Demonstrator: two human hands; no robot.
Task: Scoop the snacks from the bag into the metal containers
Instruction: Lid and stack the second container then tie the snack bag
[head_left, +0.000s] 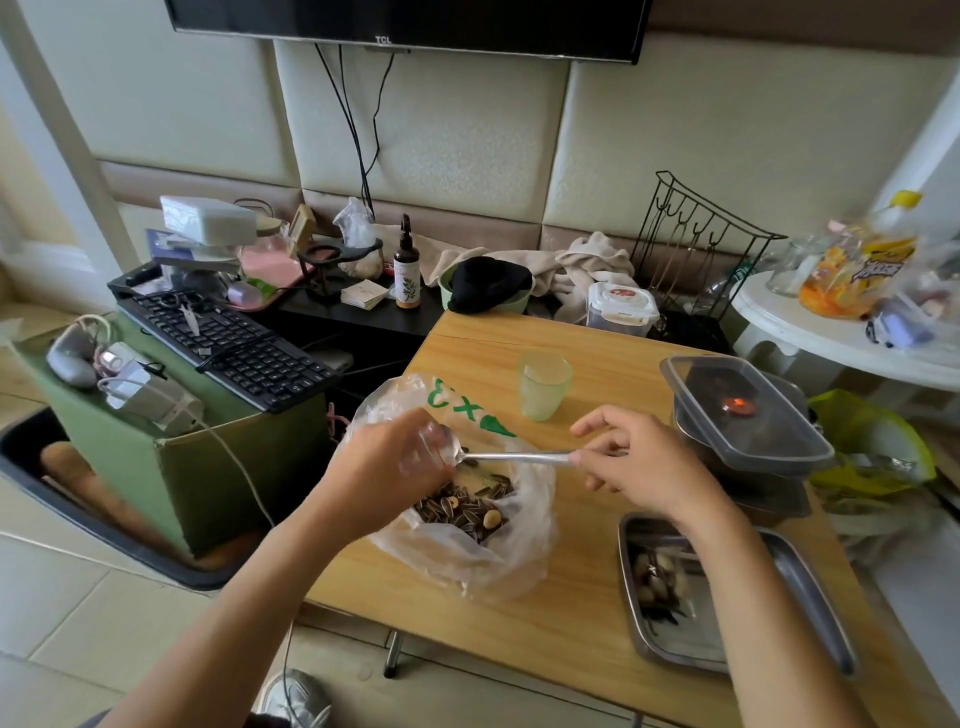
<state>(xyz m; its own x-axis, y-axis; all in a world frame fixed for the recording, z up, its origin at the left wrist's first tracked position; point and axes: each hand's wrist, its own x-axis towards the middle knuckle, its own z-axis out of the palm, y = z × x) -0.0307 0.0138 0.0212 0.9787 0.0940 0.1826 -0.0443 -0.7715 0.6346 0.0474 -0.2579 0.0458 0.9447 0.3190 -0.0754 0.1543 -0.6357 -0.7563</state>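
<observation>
On the wooden table (545, 623) a clear plastic bag (498, 566) lies open, green print on its far side showing what looks like an X and a 3. Inside it are striped sunflower seeds and pale nuts (462, 506). The left hand (395, 462) grips the bag's rim with curled fingers. The right hand (634, 467) pinches the handle end of a metal spoon (519, 457), whose bowl is over the seeds. Under the right forearm, a metal container (810, 587) holds a few snacks. Farther back, stacked containers carry a clear lid (748, 415), near a green cup (543, 384). The wall television (383, 15) reads TCL.
</observation>
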